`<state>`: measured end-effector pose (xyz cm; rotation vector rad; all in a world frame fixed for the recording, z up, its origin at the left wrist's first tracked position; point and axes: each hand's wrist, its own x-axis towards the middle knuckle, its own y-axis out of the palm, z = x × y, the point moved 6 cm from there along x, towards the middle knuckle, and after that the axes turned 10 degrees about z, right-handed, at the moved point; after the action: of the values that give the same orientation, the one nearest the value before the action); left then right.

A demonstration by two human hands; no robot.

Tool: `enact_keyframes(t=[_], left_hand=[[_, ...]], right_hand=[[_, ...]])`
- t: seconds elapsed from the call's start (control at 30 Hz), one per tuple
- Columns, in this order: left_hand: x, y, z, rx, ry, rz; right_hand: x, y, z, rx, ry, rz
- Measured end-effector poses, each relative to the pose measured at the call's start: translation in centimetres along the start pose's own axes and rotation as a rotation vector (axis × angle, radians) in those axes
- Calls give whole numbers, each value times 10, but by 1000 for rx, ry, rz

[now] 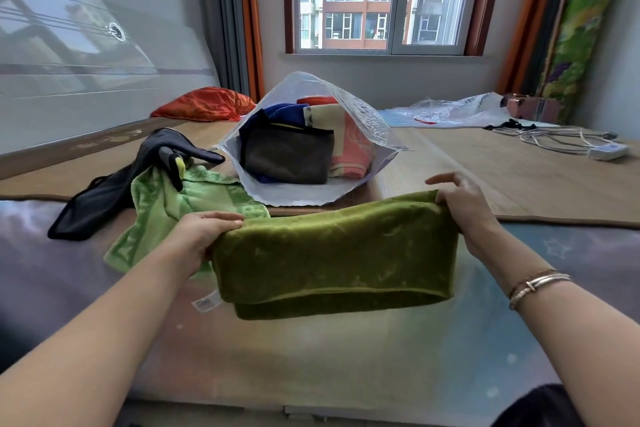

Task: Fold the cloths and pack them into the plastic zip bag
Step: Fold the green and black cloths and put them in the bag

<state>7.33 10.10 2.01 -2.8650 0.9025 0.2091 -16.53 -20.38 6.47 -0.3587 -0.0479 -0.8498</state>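
An olive green towel (332, 260), folded over, hangs in the air between my hands. My left hand (201, 236) grips its upper left corner. My right hand (460, 205) pinches its upper right corner, with some fingers raised. Behind it stands the clear plastic zip bag (367, 115), mouth open toward me, holding several folded cloths: a dark grey one, a pink and cream one, a blue one and a red one. To the left lie a light green towel (162, 205) and a black garment (114, 191), both unfolded.
An orange pillow (204, 104) lies at the back left by the headboard. Another crumpled plastic bag (450, 111) and white cables with a power strip (606, 151) sit at the back right. A woven mat (502, 167) covers the far surface.
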Motion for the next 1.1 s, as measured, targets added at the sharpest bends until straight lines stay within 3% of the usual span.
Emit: enact_keyframes(t=[0.23,0.37,0.47,0.57,0.7,0.8,1.0,1.1], left_hand=[[2,2,-5,41,142,36],[9,-4,7,161,135,27],[20,0,11,219,160,13],[29,2,7,465,212,-94],[25,6,-3,832,292,-233],[19,7,-10,922,305,-243],[-21,32,-47,693,480,-168],[-33,53,-61,495,462,-177]], right_hand=[[-1,-6,-9,-133,-18,17],[-1,4,-18,-255,-13,156],[5,7,-20,-381,-23,155],[9,12,-23,-555,-2,193],[11,7,-23,-773,0,69],[6,5,-15,-696,13,74],[-12,16,21,-327,27,79],[-26,47,45,-15,9,168]])
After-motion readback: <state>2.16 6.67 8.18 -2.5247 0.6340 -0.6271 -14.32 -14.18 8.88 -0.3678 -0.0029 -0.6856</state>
